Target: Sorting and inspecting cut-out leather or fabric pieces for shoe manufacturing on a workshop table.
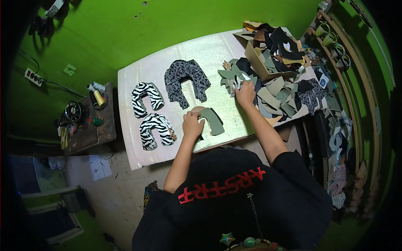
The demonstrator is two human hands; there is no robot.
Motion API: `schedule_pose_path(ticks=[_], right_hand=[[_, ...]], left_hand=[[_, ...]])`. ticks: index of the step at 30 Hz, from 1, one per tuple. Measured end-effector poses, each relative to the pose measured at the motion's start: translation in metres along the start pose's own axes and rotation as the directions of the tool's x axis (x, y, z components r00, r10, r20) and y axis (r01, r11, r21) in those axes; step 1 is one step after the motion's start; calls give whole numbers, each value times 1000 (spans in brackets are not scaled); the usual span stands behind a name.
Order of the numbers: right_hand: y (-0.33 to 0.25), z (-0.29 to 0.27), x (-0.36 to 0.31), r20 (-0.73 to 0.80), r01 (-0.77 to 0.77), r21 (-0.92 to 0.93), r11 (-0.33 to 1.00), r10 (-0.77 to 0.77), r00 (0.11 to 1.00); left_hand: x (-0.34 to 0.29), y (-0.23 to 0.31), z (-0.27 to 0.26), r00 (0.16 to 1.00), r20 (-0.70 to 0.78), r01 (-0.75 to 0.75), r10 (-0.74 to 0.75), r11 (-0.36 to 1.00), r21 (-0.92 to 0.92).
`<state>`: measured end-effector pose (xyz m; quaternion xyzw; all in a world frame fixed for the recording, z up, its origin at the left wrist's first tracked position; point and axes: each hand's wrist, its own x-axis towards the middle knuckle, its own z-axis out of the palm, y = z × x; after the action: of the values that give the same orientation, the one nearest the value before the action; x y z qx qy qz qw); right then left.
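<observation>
Left hand (193,125) on the green curved piece (215,123), near the table's (146,75) front edge—probably light, pliable, best pinched by its rim; right hand (246,93) at scraps (228,76)—neither grip's closure discernible.

Before you on the counter (236,121) lies a panel (213,122): stacks (172,79) left of it, scraps (275,92) right, box (253,57) behind the scraps.

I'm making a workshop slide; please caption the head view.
Left hand at a curved olive-green piece, right hand at piled olive-green and black scraps.
</observation>
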<state>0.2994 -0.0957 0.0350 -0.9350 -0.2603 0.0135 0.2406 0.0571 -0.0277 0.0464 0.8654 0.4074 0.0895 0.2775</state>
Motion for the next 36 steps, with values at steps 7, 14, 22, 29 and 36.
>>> schedule_pose_path(ticks=[7,14,22,29,36], right_hand=[[12,2,1,26,39,80,996,-41,999],[13,4,-2,41,24,54,998,-26,999],[35,-4,18,155,-85,388,918,26,988],[59,-29,70,549,-427,687,588,-35,835],[50,-21,48,469,-489,849,200,144,872]], left_hand=[[49,35,14,985,-76,-162,157,985,-59],[123,77,44,930,-42,-368,365,923,-112],[192,84,72,878,-23,-478,478,877,-52],[193,104,62,944,109,-324,311,935,141],[187,104,47,950,-33,-305,311,945,120]])
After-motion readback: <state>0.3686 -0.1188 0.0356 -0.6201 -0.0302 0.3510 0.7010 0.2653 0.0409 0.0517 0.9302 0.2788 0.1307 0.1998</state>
